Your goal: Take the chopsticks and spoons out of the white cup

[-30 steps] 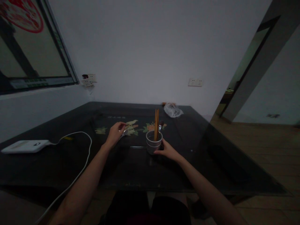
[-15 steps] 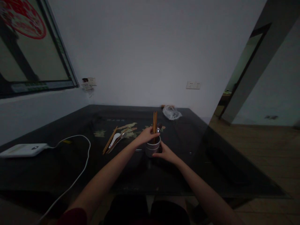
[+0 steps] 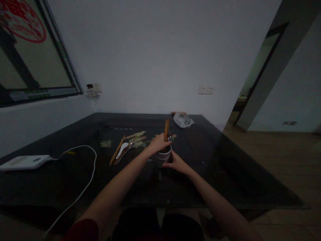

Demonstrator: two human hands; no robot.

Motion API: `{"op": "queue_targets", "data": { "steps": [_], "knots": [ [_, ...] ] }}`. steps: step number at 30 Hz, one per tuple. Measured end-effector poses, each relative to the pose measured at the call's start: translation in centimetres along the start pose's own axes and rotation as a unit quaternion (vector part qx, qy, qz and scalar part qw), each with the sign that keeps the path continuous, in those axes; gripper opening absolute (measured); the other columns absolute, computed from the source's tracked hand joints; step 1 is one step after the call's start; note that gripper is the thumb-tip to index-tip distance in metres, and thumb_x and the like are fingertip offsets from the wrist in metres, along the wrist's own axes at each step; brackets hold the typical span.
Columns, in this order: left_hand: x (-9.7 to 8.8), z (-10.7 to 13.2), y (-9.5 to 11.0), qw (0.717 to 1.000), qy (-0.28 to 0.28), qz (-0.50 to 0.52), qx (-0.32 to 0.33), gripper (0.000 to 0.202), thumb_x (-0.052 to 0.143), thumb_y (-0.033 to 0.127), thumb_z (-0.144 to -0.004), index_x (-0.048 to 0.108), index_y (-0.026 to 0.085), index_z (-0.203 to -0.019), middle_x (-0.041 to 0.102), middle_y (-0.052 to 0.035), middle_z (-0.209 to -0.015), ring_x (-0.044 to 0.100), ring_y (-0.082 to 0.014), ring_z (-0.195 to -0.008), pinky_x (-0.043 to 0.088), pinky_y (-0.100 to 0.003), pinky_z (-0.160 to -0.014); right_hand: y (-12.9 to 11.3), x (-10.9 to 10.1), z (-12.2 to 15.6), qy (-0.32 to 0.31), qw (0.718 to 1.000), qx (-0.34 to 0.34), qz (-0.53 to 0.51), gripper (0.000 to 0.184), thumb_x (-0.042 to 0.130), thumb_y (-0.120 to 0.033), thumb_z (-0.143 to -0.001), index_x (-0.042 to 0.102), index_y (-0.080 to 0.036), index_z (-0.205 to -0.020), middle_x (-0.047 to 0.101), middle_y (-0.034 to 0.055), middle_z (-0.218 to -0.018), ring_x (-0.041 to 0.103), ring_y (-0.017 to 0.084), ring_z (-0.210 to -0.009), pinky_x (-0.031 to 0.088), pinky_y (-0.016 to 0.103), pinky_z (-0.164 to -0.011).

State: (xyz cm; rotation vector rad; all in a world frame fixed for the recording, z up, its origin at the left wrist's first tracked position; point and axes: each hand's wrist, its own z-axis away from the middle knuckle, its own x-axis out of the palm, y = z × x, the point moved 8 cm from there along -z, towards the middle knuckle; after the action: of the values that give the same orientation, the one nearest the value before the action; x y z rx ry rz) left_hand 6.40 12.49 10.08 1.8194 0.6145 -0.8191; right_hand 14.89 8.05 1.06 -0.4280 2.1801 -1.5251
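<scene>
A pale cup [image 3: 161, 161] with a ring round its side stands on the dark table in front of me. My right hand [image 3: 177, 163] is wrapped round the cup's right side, thumb across its front. Over the cup's rim, my left hand [image 3: 157, 143] is closed on upright wooden chopsticks [image 3: 167, 128], whose lower ends are inside the cup. Behind the fingers, the shiny metal end of a utensil [image 3: 170, 135] shows at the cup. To the left lie more chopsticks [image 3: 116, 151], a white soup spoon [image 3: 122, 149] and a metal spoon [image 3: 131, 145].
A clear plastic bag [image 3: 183, 119] lies at the table's back edge by the wall. On the left, a white power bank [image 3: 26, 162] trails a white cable [image 3: 93, 167] over the front edge. A dark flat object [image 3: 240, 175] lies at right.
The chopsticks' tops have tilted slightly to the right with my left hand. My right hand stays round the cup. The view has shifted a little.
</scene>
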Motion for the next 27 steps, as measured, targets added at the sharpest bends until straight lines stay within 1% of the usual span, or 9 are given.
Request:
{"op": "queue_targets", "data": {
  "steps": [5, 8, 11, 15, 20, 22, 27],
  "knots": [
    [-0.2, 0.4, 0.2, 0.999, -0.014, 0.03, 0.019, 0.024, 0.061, 0.027, -0.075, 0.061, 0.015, -0.096, 0.067, -0.0108, -0.099, 0.063, -0.0239, -0.089, 0.048, -0.03, -0.077, -0.1, -0.1, -0.1, 0.005, 1.0, -0.003, 0.012, 0.096, 0.083, -0.028, -0.058, 0.033, -0.02, -0.139, 0.045, 0.0127, -0.14, 0.042, 0.028, -0.129, 0.03, 0.044, -0.11],
    [0.0, 0.6, 0.2, 0.994, -0.046, 0.093, 0.044, 0.019, 0.057, 0.027, -0.078, 0.061, 0.014, -0.09, 0.068, -0.0093, -0.092, 0.064, -0.0216, -0.084, 0.049, -0.029, -0.073, -0.1, 0.0, 0.0, 0.002, 1.0, -0.003, 0.008, 0.1, 0.083, -0.029, -0.057, 0.03, -0.021, -0.141, 0.042, 0.0126, -0.142, 0.04, 0.028, -0.13, 0.028, 0.044, -0.111],
    [0.3, 0.7, 0.1, 0.982, -0.075, 0.164, 0.059, 0.019, 0.053, 0.031, -0.081, 0.06, 0.013, -0.085, 0.069, -0.0078, -0.084, 0.064, -0.0189, -0.078, 0.049, -0.028, -0.07, -0.1, 0.1, 0.0, -0.002, 1.0, -0.005, 0.005, 0.101, 0.083, -0.029, -0.057, 0.028, -0.022, -0.142, 0.045, 0.0123, -0.14, 0.04, 0.028, -0.131, 0.028, 0.045, -0.111],
    [0.5, 0.9, -0.1, 0.969, -0.09, 0.218, 0.068, 0.027, 0.054, 0.036, -0.082, 0.06, 0.011, -0.088, 0.07, -0.01, -0.086, 0.063, -0.0186, -0.078, 0.048, -0.029, -0.071, -0.4, 0.1, 0.0, -0.002, 1.0, -0.008, 0.009, 0.099, 0.082, -0.03, -0.058, 0.03, -0.021, -0.142, 0.05, 0.0118, -0.135, 0.04, 0.028, -0.13, 0.027, 0.045, -0.111],
    [0.7, 1.1, -0.8, 0.965, -0.1, 0.236, 0.059, 0.033, 0.06, 0.04, -0.079, 0.064, 0.01, -0.09, 0.069, -0.0101, -0.091, 0.063, -0.0197, -0.082, 0.048, -0.03, -0.075, -0.7, -0.1, 0.1, 0.008, 0.999, -0.013, 0.029, 0.099, 0.082, -0.031, -0.057, 0.031, -0.021, -0.142, 0.043, 0.0122, -0.142, 0.039, 0.029, -0.132, 0.027, 0.046, -0.111],
    [0.7, 1.4, -1.0, 0.965, -0.1, 0.236, 0.061, 0.034, 0.06, 0.041, -0.078, 0.065, 0.01, -0.091, 0.069, -0.0099, -0.093, 0.062, -0.0205, -0.085, 0.047, -0.031, -0.079, -0.5, -0.1, 0.1, 0.006, 1.0, -0.008, 0.026, 0.099, 0.082, -0.03, -0.057, 0.031, -0.021, -0.141, 0.043, 0.0124, -0.141, 0.04, 0.029, -0.131, 0.028, 0.045, -0.111],
    [0.2, 2.2, -0.8, 0.96, -0.096, 0.242, 0.099, 0.03, 0.061, 0.038, -0.079, 0.066, 0.012, -0.094, 0.067, -0.0106, -0.101, 0.06, -0.0217, -0.096, 0.045, -0.033, -0.087, 0.0, -0.1, 0.0, 0.0, 1.0, -0.01, 0.023, 0.099, 0.082, -0.029, -0.058, 0.03, -0.022, -0.142, 0.042, 0.0127, -0.142, 0.041, 0.028, -0.13, 0.031, 0.045, -0.11]
  ]
}}
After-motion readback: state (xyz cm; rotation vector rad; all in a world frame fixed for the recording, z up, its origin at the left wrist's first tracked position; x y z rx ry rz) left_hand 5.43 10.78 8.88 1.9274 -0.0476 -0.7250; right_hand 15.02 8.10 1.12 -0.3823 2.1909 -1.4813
